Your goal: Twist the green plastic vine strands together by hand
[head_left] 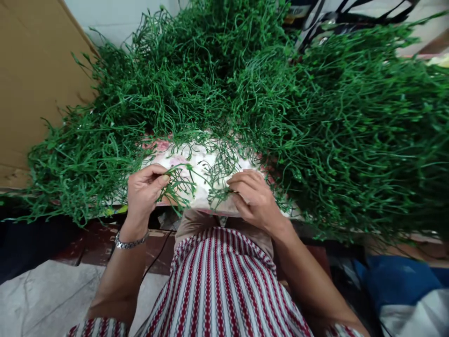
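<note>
My left hand (145,189), with a metal bracelet at the wrist, pinches a few thin green sprigs (180,185) between thumb and fingers. They look like artificial plant stems with small forked tips and fan out to the right. Across from it, my right hand (253,194) has its fingers bent together at the edge of another small bunch of sprigs (224,164). Its fingertips touch a sprig there, though the fingers partly hide the grip. Both hands are just above a white, flower-patterned cloth (199,192) on the work surface.
A large heap of the same green sprigs (196,89) spreads behind and to the left, with a dense pile (358,131) on the right. A brown cardboard panel (38,84) stands at the left. Black straps (354,16) lie at the back right, and blue fabric (403,281) is lower right.
</note>
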Action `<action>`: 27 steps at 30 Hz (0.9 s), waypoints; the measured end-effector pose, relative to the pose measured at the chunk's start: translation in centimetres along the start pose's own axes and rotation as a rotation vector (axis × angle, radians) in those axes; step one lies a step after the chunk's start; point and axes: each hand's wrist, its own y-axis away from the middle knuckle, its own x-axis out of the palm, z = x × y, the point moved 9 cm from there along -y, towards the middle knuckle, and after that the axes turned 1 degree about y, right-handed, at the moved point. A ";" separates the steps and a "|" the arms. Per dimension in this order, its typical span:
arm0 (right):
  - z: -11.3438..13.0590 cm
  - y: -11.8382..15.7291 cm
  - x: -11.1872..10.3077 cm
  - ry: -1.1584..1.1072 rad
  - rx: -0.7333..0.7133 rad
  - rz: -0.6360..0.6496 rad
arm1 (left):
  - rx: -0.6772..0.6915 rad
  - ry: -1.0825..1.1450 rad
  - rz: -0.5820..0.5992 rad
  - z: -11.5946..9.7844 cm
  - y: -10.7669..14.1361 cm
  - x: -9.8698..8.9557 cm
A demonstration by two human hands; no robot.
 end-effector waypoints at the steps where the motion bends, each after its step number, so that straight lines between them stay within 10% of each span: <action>1: -0.1 0.0 -1.0 -0.031 0.006 -0.046 | 0.035 -0.116 0.041 -0.4 -0.6 0.2; 8: -0.1 -0.5 -4.1 -0.078 0.050 -0.048 | 0.611 -0.731 0.015 -9.5 1.4 3.4; 13: 0.5 -1.0 -3.0 -0.165 0.024 0.050 | 0.937 -0.691 0.583 -11.9 6.8 12.4; 15: 0.2 -1.0 -2.6 -0.233 0.042 0.079 | 0.965 -0.715 0.629 -11.0 7.0 13.8; 27: -1.2 -0.3 1.1 -0.571 0.200 0.207 | 1.025 -0.378 0.496 -10.1 7.7 12.3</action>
